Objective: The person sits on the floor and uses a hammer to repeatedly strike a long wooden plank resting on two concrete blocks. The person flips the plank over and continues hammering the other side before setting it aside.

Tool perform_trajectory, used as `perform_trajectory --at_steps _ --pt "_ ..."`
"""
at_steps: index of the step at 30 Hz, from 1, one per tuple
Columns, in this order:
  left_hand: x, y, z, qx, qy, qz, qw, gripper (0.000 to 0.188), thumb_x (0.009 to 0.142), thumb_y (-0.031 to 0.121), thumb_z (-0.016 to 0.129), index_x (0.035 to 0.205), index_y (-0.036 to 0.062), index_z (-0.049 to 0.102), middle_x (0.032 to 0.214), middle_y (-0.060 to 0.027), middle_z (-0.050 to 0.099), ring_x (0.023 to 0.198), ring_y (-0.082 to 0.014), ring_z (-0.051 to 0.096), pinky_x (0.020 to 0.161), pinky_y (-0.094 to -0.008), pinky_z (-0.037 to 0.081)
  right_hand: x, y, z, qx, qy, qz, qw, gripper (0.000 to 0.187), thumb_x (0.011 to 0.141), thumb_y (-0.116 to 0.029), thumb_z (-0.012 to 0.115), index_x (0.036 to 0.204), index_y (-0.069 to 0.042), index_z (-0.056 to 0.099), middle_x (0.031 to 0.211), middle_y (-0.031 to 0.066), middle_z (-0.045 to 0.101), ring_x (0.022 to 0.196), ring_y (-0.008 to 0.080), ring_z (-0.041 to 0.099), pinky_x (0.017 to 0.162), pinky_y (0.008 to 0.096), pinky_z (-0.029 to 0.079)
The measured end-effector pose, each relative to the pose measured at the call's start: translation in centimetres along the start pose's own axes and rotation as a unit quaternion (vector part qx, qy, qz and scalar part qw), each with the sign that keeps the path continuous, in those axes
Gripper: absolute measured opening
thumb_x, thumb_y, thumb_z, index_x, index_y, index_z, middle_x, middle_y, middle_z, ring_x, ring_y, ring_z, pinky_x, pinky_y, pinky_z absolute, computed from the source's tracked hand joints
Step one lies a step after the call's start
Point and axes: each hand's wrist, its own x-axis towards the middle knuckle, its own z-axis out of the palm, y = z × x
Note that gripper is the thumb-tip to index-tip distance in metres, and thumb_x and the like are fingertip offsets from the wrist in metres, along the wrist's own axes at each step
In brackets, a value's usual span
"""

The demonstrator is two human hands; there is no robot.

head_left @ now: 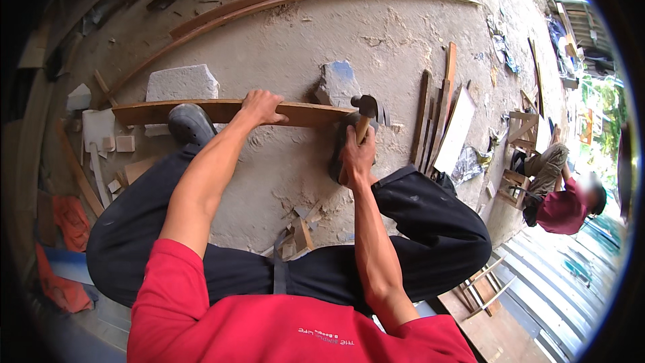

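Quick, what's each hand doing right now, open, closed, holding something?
Left hand: closed over the upper edge of the wooden board.
Right hand: closed, holding the hammer by its handle.

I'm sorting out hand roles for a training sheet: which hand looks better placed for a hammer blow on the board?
Probably the right hand: it grips the hammer near the right end of the board, while the left hand is on the board, apparently steadying it.

Bright daylight glares at right; edges bend and darken.
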Motion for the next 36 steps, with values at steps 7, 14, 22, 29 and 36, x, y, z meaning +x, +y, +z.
perform_trajectory --at_steps 7,14,22,29,36 --pt "0.1 -0.3 -0.9 0.002 0.004 -0.011 1.0 0.052 0.069 0.055 0.076 0.1 0.0125 0.072 0.088 -0.0195 0.071 0.09 -0.0376 0.069 0.08 -0.0498 0.054 -0.5 0.1 -0.1 0.022 -0.051 0.061 0.997 0.03 0.095 -0.028 0.061 0.113 -0.006 0.054 0.082 0.0159 0.065 0.073 0.0279 0.064 0.069 0.0403 0.05" --pt "0.1 -0.5 -0.2 -0.001 0.001 -0.014 1.0 0.054 0.07 0.054 0.076 0.098 0.009 0.071 0.085 -0.019 0.071 0.087 -0.0374 0.068 0.079 -0.0486 0.053 -0.9 -0.6 0.8 -0.02 -0.003 0.009 1.0 0.033 0.094 -0.031 0.061 0.115 -0.007 0.054 0.086 0.0179 0.067 0.079 0.0316 0.067 0.072 0.0412 0.05" --pt "0.4 -0.6 -0.1 0.0 -0.012 -0.01 1.0 0.054 0.07 0.056 0.075 0.1 0.0109 0.072 0.086 -0.0186 0.071 0.088 -0.0367 0.069 0.08 -0.0478 0.053 -0.3 1.1 3.9 -0.054 0.02 0.001 0.998 0.034 0.095 -0.035 0.06 0.106 -0.003 0.054 0.085 0.0213 0.065 0.083 0.0384 0.066 0.073 0.0434 0.049" --pt "0.3 -1.0 0.2 -0.004 -0.019 0.002 1.0 0.054 0.07 0.055 0.076 0.103 0.0119 0.072 0.083 -0.0192 0.07 0.084 -0.037 0.068 0.077 -0.0473 0.053 0.1 1.3 4.3 -0.066 0.061 -0.01 0.996 0.033 0.093 -0.032 0.061 0.098 0.0 0.057 0.079 0.0214 0.065 0.073 0.0369 0.066 0.067 0.044 0.049" --pt "-0.3 -0.6 0.0 -0.005 0.025 0.003 1.0 0.049 0.074 0.054 0.074 0.101 0.0127 0.071 0.08 -0.0175 0.07 0.081 -0.0352 0.069 0.075 -0.0465 0.053 -0.8 1.8 5.0 -0.039 0.068 -0.032 0.996 0.032 0.094 -0.031 0.061 0.1 0.0 0.057 0.078 0.0254 0.065 0.077 0.0399 0.068 0.065 0.0446 0.05"
